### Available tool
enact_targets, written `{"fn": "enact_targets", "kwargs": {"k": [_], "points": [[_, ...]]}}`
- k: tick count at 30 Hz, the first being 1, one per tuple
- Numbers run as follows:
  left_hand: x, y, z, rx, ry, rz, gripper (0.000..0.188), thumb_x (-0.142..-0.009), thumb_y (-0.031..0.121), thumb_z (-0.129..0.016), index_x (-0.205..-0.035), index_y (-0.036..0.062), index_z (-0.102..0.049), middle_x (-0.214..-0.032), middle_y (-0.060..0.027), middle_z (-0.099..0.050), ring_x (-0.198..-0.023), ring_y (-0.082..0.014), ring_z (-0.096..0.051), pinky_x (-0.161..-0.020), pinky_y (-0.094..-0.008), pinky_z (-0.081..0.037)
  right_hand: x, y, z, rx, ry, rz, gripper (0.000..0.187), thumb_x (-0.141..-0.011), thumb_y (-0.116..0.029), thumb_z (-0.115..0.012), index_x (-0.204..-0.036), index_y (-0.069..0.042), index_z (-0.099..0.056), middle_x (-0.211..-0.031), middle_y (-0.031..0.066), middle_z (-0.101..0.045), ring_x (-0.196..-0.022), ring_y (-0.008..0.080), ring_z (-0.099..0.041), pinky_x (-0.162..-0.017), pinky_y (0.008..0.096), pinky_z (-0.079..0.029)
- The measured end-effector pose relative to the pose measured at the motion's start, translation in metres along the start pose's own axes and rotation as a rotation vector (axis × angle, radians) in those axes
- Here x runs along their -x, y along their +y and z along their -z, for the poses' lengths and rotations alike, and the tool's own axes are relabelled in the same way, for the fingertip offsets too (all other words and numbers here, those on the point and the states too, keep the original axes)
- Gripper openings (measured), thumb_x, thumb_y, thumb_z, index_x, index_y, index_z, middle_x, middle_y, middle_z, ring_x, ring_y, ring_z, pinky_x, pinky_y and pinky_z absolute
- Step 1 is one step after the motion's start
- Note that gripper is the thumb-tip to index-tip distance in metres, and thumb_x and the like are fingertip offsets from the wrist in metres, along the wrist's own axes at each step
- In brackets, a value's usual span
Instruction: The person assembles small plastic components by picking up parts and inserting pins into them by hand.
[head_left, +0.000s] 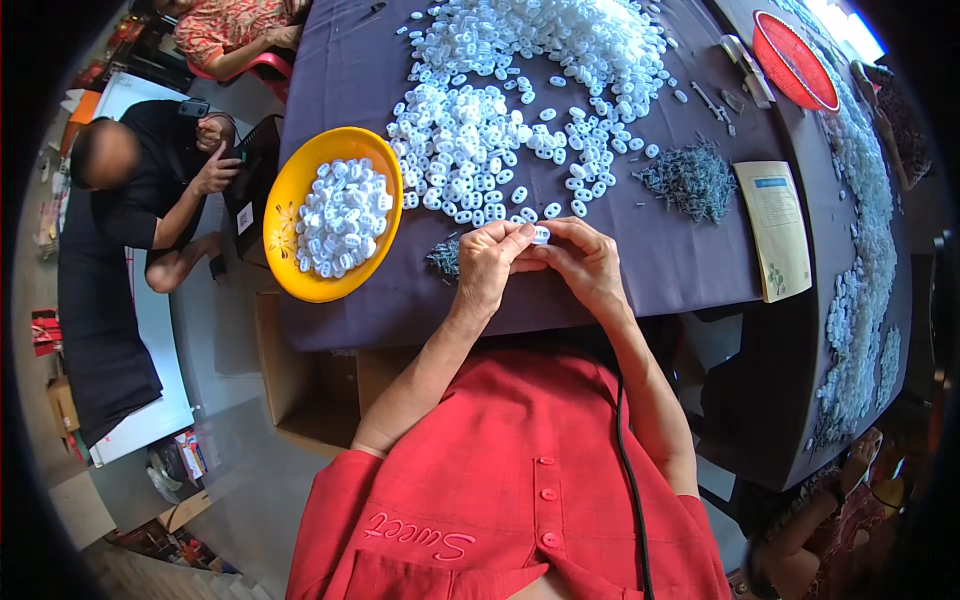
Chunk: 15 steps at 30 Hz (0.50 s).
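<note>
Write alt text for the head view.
A person's left hand and right hand together hold a small white piece over a dark tablecloth. Beyond lie heaps of white oval pieces; a yellow bowl of more sits left, a pile of slim grey parts right.

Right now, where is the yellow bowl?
In the head view, the yellow bowl sits at the left edge of the covered table, just left of the heap of white pieces and left of the left hand.
</note>
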<state>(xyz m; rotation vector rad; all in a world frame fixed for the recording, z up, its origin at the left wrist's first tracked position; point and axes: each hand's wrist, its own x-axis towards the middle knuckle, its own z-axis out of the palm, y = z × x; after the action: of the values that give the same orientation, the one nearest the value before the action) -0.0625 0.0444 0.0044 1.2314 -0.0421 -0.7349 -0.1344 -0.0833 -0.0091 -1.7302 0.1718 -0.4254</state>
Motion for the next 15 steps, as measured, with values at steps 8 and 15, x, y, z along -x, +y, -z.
{"fn": "enact_targets", "kwargs": {"k": [8, 15], "points": [[0.0034, 0.0045, 0.0016, 0.004, 0.014, 0.001, 0.015, -0.085, 0.012, -0.058, -0.081, -0.0012, -0.061, -0.074, -0.0092, -0.063, -0.065, -0.0166, -0.064, -0.061, -0.0321, -0.057, 0.0035, 0.0033, -0.0054, -0.15, -0.017, -0.101, 0.025, -0.077, 0.002, -0.064, -0.102, 0.0, -0.061, -0.087, 0.0026, -0.061, -0.08, 0.009, -0.057, -0.071, 0.0217, -0.047], [0.0035, 0.0023, 0.0047, -0.003, 0.009, 0.006, 0.014, -0.085, 0.011, -0.057, -0.081, -0.0014, -0.061, -0.076, -0.0097, -0.063, -0.066, -0.0163, -0.064, -0.062, -0.0322, -0.057, 0.0052, 0.0059, -0.0106, -0.264, 0.021, -0.12, 0.027, -0.075, 0.001, -0.066, -0.102, -0.001, -0.061, -0.078, 0.0012, -0.058, -0.073, 0.0064, -0.055, -0.066, 0.0205, -0.046]]}}
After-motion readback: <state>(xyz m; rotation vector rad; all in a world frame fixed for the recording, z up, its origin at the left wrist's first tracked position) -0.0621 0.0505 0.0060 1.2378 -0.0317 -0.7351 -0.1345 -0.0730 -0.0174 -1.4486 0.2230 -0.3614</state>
